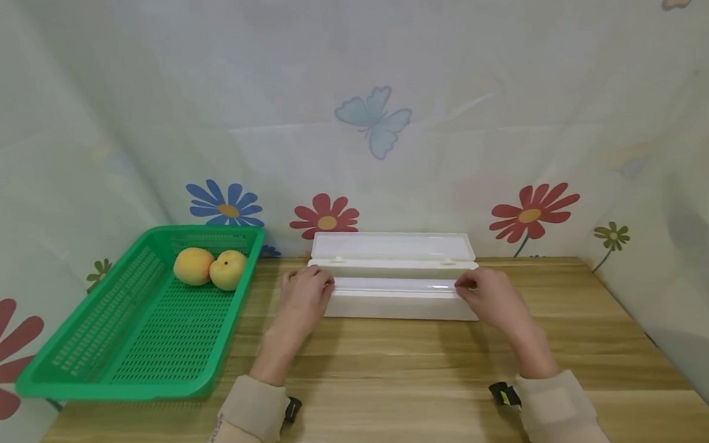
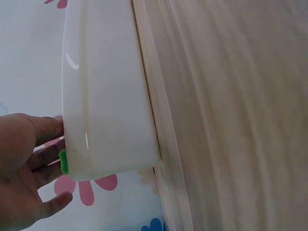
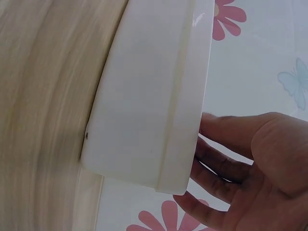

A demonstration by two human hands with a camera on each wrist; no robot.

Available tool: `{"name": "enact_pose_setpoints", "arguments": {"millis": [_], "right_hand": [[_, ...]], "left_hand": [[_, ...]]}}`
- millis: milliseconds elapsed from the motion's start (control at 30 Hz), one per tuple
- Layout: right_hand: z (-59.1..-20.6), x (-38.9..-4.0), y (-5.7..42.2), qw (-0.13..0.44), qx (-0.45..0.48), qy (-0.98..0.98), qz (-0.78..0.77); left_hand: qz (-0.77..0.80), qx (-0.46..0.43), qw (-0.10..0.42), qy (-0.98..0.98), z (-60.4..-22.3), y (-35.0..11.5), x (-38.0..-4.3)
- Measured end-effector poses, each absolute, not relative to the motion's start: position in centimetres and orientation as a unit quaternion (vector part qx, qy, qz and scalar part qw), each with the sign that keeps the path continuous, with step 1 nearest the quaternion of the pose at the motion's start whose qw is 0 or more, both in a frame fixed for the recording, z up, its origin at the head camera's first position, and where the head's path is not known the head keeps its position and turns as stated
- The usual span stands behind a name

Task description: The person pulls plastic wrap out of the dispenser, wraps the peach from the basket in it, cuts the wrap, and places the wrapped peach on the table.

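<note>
A long white cling film box lies across the table with its hinged lid tipped back. Glossy clear cling film shows along its opening. At the left end, my left hand pinches the film between thumb and fingers. My right hand does likewise at the right end. In the left wrist view a small green piece shows at the box edge beside the fingers. Both wrist views show the box's front, with the fingertips partly hidden behind its upper edge.
To the left stands a green plastic basket with two peaches, one peach touching the other peach. A pale curtain printed with flowers and a butterfly hangs right behind the wooden table.
</note>
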State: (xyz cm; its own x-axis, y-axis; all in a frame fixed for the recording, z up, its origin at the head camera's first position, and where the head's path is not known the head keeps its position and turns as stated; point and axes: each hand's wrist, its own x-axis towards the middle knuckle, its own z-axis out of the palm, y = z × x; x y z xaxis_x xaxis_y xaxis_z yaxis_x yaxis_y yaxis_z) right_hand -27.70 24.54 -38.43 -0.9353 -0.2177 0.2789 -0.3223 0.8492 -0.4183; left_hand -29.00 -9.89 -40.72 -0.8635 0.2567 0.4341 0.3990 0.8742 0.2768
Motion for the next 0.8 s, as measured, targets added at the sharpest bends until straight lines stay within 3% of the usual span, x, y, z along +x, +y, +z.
{"name": "enact_pose_setpoints", "arguments": {"millis": [467, 800], "right_hand": [[-39.06, -27.87, 24.11, 0.141, 0.122, -0.956, 0.226], [-39.00, -27.94, 24.01, 0.140, 0.114, -0.957, 0.227]], "left_hand": [[-0.172, -0.168, 0.241, -0.940, -41.24, -9.67, -29.18], [-0.188, -0.169, 0.194, -0.948, -40.69, -10.04, -29.21]]}}
